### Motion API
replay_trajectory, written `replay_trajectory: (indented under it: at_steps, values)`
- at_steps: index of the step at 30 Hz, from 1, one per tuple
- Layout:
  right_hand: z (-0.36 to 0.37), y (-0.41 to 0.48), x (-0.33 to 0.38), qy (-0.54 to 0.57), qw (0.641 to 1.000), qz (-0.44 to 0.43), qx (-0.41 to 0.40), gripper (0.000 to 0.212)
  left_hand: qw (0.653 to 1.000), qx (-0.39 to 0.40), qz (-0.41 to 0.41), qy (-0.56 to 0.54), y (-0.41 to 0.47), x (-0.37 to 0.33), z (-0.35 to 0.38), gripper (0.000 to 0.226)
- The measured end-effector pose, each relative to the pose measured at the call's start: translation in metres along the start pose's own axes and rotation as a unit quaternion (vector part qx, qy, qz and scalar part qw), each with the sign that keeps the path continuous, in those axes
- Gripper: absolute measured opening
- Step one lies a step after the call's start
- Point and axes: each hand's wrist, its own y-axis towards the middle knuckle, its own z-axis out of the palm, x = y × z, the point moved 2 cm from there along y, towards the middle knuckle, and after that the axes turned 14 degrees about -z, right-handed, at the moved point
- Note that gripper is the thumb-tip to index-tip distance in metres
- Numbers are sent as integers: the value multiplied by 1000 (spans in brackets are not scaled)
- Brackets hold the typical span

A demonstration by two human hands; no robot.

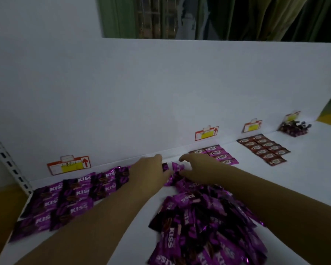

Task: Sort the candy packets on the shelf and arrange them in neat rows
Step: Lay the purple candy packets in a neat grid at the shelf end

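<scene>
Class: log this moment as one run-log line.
left hand: at purple foil KISS packet, grip unclear | right hand: beside it, grip unclear | loose purple pile: unsorted | purple rows: laid left

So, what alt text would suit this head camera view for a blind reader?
A person's left hand and right hand reach across a white shelf, between neat rows of purple KISS candy packets and a loose heap of them.
</scene>
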Motion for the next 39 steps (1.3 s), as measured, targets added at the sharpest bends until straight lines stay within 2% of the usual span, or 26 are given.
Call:
replay_trajectory:
  at_steps: [3, 6, 9, 11, 14, 17, 19, 21, 23, 26, 28, 29, 31, 32, 33, 35, 37, 39]
  values:
    - [3, 8, -12, 10, 1000, -15, 9, 57, 1000, 3, -28, -10, 13, -8, 18, 39]
    - [0, 7, -21, 21, 999, -41, -24, 55, 992, 33, -51, -109, 19, -11, 25, 47]
    - [-3, 7, -25, 38, 993, -71, -86, 52, 969, 44, -96, -222, 21, -7, 19, 55]
    - [-7, 11, -20, 69, 986, -92, -123, 51, 931, 62, -141, -331, 20, 1, 11, 48]
    - [-14, 21, -6, 163, 976, -97, -107, 46, 887, 70, -152, -430, 9, 10, 1, 32]
    - [-10, 30, 10, 317, 938, -131, -51, 14, 847, 61, -148, -506, -6, 14, -6, 23]
    - [-9, 33, 17, 378, 912, -159, -25, 4, 814, 60, -173, -551, -12, 20, -9, 20]
    - [-10, 33, 18, 404, 895, -190, -14, 5, 776, 89, -209, -588, -18, 26, -10, 21]
    - [-10, 30, 20, 414, 882, -223, 6, 11, 737, 154, -218, -621, -22, 31, -10, 22]
    - [-6, 28, 19, 387, 889, -242, 29, 11, 716, 241, -204, -623, -27, 33, -8, 27]
    - [-6, 31, 8, 377, 904, -201, -14, 8, 711, 248, -215, -622, -28, 35, -8, 26]
    - [-9, 34, -2, 351, 920, -169, -49, 15, 707, 243, -227, -625, -29, 37, -8, 25]
    - [-13, 37, -24, 223, 964, -122, -84, 18, 695, 223, -254, -635, -30, 42, -11, 23]
    - [-12, 38, -31, 148, 981, -107, -71, 19, 689, 212, -263, -642, -32, 45, -12, 23]
    - [-8, 38, -37, 87, 992, -89, -39, 31, 683, 202, -267, -649, -33, 49, -13, 24]
    - [1, 40, -41, 31, 997, -62, 17, 47, 677, 189, -267, -659, -38, 55, -14, 24]
    - [3, 43, -37, 23, 997, -73, 21, 36, 677, 169, -268, -664, -42, 58, -16, 22]
    - [0, 46, -31, 16, 994, -106, -5, 21, 678, 115, -272, -673, -47, 66, -22, 17]
